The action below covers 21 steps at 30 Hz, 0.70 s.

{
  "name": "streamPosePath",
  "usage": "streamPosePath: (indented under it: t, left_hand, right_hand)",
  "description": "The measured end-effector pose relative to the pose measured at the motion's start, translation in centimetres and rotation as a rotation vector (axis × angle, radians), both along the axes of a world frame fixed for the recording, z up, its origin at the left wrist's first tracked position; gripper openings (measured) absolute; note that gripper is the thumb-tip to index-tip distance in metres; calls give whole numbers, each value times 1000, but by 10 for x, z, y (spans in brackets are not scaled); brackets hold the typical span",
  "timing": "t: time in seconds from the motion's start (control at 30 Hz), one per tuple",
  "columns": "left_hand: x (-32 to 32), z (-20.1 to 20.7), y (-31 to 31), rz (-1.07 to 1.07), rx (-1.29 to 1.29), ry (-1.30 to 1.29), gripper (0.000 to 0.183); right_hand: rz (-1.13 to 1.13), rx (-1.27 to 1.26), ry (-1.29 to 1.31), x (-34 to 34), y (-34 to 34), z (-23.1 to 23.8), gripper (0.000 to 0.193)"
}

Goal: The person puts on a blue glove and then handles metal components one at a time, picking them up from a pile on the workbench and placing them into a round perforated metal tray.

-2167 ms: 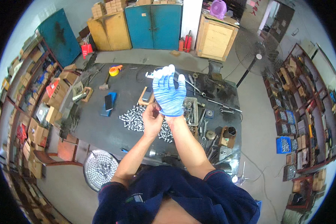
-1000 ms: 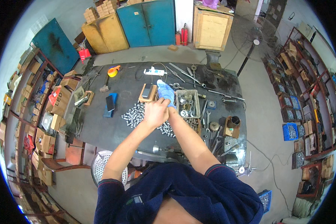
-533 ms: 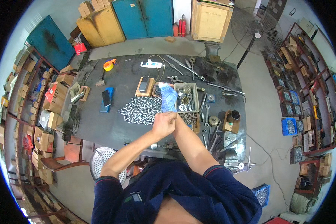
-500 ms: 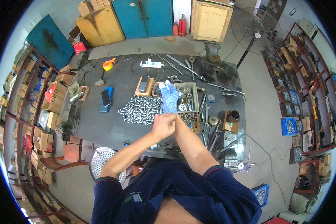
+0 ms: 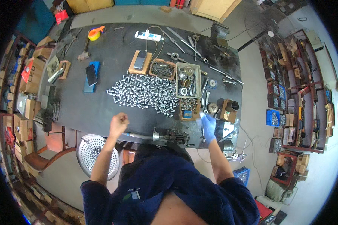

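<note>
Left hand (image 5: 119,123) now near table edge (image 5: 92,129)

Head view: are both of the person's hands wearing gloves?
No, only the right hand wears a blue fabric glove, while the left hand shows bare skin.

Person's in a dk. navy shirt (image 5: 156,182), short slvs.; collar (image 5: 191,202) open in a wide V, same navy as the rest. L sleeve (image 5: 95,198) & R sleeve (image 5: 238,202) both stop nr. the elbow, forearms bare. On wearer's L chest, sm. pale rect. patch (image 5: 135,195) w/ a green bit next to it & tiny lt. lettering abv. R hand (image 5: 209,126) has a blue glove (image 5: 210,132) on, whitish at the fingertips, ending approx. at the wrist; weave's too blurred from here. L hand (image 5: 119,124) bare. Trousers (image 5: 138,162) v. dk., nr. black.
</note>
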<state>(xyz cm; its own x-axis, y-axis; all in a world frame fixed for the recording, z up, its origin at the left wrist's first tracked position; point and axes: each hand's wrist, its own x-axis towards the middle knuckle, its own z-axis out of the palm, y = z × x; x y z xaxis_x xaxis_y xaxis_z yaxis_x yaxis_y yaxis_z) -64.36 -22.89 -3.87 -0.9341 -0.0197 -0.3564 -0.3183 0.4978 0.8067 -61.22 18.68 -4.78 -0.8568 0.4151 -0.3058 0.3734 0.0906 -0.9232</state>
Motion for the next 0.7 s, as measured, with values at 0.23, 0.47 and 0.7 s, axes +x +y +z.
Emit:
streamPosePath:
  t: [0.23,0.47,0.7]
  left_hand:
    - [28,-86,-26,-320,-244,-24,11]
    - [-37,-151,11,-181,-517,131,20]
    - [-69,-213,32,-64,-673,373,27]
  right_hand:
    - [-268,-232,-416,114,35,-93,24]
    - [-285,-642,-345,126,24,-189,25]
    - [-196,-353,-87,130,-6,-207,38]
